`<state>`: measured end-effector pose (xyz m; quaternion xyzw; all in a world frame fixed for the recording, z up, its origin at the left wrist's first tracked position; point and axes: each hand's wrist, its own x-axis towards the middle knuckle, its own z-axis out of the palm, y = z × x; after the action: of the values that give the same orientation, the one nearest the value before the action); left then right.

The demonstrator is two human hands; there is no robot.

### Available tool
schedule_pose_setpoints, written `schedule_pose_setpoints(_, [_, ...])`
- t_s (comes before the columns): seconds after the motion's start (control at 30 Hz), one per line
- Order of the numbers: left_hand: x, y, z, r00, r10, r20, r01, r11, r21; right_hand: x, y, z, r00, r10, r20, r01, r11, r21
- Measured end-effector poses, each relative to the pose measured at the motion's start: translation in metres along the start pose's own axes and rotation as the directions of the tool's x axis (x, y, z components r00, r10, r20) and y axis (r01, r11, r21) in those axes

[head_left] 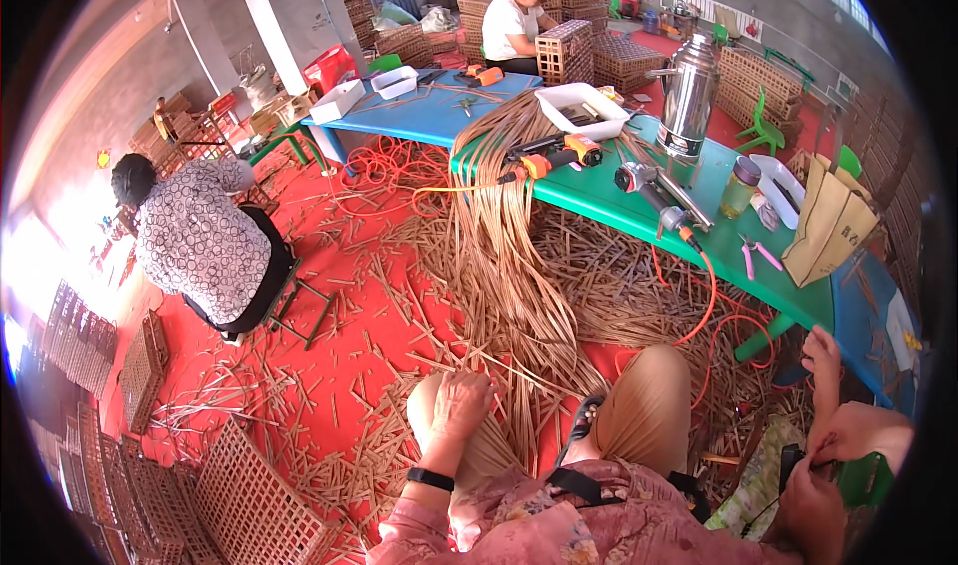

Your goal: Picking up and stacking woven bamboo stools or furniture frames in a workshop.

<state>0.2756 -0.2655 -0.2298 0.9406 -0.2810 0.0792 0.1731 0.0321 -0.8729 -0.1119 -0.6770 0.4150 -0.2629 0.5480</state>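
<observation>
Strips (509, 256) hang loose and unwoven from the green counter (594, 197), centre of the frame.
The left hand (462, 405) rests on a knee (423, 407) at lower centre, its fingers bent loosely, clamped on nothing visible; overlapping arms (810, 510) at lower right obscure the right hand, so I cannot tell its fingers' state. Lattice panels (257, 490) at lower left look already formed, while the strips seem still unworked.

Strips (499, 251) are brown, floor (235, 370) red, blouse (649, 520) pink, perhaps floral.
</observation>
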Motion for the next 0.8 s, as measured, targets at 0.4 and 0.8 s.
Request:
schedule_pose_setpoints(0.4, [-0.001,-0.005,0.005,0.999,0.007,-0.032,-0.008,1.0,-0.02,-0.239,-0.094,-0.022,0.235,0.304,0.923,-0.476,-0.792,0.382])
schedule_pose_setpoints(0.8, [-0.002,-0.006,0.009,0.997,0.032,-0.064,-0.034,0.998,-0.045,-0.231,-0.096,-0.009,0.26,0.41,0.874,-0.181,-0.869,0.461])
